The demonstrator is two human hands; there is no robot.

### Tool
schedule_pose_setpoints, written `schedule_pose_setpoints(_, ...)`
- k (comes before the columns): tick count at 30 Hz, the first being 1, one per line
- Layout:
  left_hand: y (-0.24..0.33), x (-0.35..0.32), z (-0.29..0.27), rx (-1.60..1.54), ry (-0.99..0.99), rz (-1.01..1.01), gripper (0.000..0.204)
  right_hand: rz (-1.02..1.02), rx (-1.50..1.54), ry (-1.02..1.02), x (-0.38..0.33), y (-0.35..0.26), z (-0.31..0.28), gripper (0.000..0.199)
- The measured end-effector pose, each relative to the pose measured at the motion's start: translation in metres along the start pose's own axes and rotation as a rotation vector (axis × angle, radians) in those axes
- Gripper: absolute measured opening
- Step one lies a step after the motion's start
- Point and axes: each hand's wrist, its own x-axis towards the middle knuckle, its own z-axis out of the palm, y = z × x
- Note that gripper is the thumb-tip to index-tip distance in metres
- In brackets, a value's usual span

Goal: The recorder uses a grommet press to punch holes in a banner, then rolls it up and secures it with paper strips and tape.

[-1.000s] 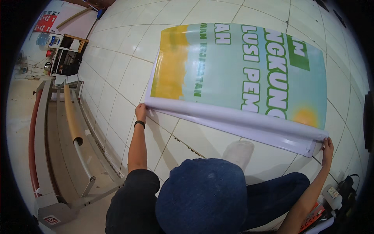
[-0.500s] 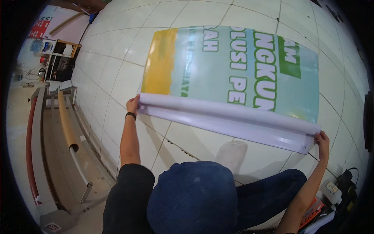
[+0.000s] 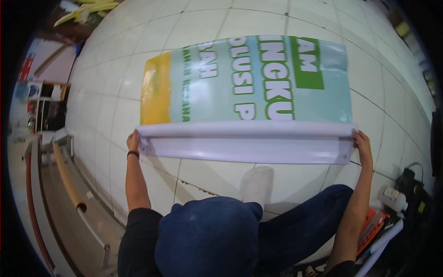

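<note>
A vinyl banner (image 3: pixel 318 106) lies on the tiled floor in front of me, its printed face up in pale blue-green, yellow and green with large letters. Its near part is turned over into a long white roll (image 3: pixel 249 129) running left to right. Below that roll, a flat white strip (image 3: pixel 249 150) with small eyelets at its corners faces me. My left hand (image 3: pixel 132 141), with a dark band at the wrist, grips the roll's left end. At the right end, my right hand (image 3: pixel 362 144) has its fingers closed on the roll. Parts of both hands' fingers are hidden.
My white-socked foot (image 3: pixel 256 184) is just short of the strip. At left stands a long metal-framed machine with a brown cardboard tube (image 3: pixel 67 177). A whitish plastic bottle (image 3: pixel 392 198), an orange package (image 3: pixel 371 231) and a black bag crowd the lower right.
The roll has turned away from me, covering a little more print, and now lies level in view instead of slanting. Both hands keep their hold. The head view has shifted.
</note>
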Motion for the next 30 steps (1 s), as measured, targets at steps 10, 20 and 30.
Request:
schedule_pose_setpoints(10, 0.010, -0.003, -0.005, -0.011, -0.060, -0.074, 0.054, 0.025, -0.075, -0.003, -0.002, -0.008, 0.001, 0.031)
schedule_pose_setpoints(20, 0.003, 0.005, 0.000, 0.132, -0.019, 0.016, 0.061, -0.068, -0.133, -0.044, -0.010, -0.005, -0.006, 0.036)
schedule_pose_setpoints(30, 0.009, 0.016, -0.010, 0.289, -0.057, -0.048, 0.054, -0.097, -0.185, -0.095, -0.002, -0.005, -0.003, 0.034)
